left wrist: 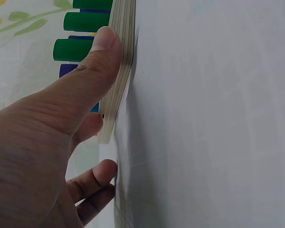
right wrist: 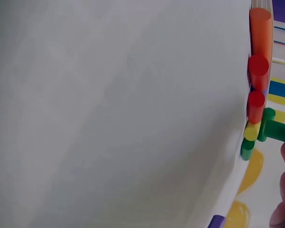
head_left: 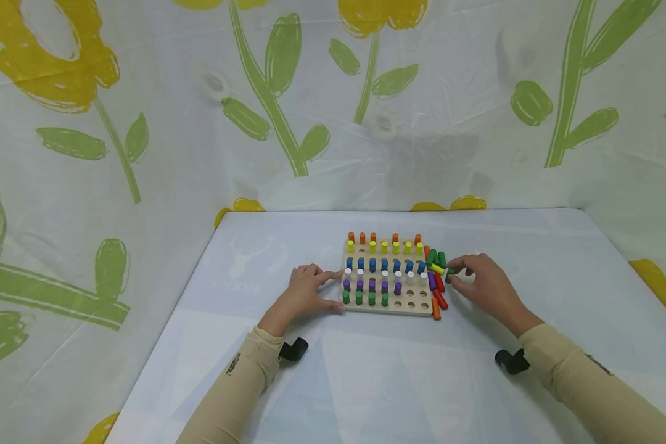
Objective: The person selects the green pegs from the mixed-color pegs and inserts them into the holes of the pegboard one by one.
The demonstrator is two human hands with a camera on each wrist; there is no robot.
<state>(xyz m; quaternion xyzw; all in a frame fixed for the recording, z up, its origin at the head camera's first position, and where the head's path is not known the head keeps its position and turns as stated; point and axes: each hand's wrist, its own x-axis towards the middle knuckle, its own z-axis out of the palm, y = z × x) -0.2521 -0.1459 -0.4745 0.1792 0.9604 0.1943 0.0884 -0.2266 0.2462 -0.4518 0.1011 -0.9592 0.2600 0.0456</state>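
A wooden pegboard [head_left: 388, 310] holds rows of orange, yellow, blue, white, purple and green pegs. My left hand [head_left: 304, 293] rests at its left side, with index finger and thumb spread apart against the edge. In the left wrist view the thumb [left wrist: 102, 54] presses the board's layered side beside the green pegs [left wrist: 72, 50]. Just right of the board, my right hand [head_left: 485, 287] pinches a green peg [right wrist: 280, 132] between thumb and fingers. The held peg is above the loose pegs, its far end partly covered by the fingertips in the right wrist view.
Loose pegs lie along the board's right edge: red [head_left: 440, 300], orange [head_left: 436, 309], purple [head_left: 431, 281], yellow [head_left: 437, 269] and green [head_left: 441, 258]. Bare holes show in the purple and green rows. A pale cloth [head_left: 399, 376] covers the table, with a flowered curtain [head_left: 333, 154] behind.
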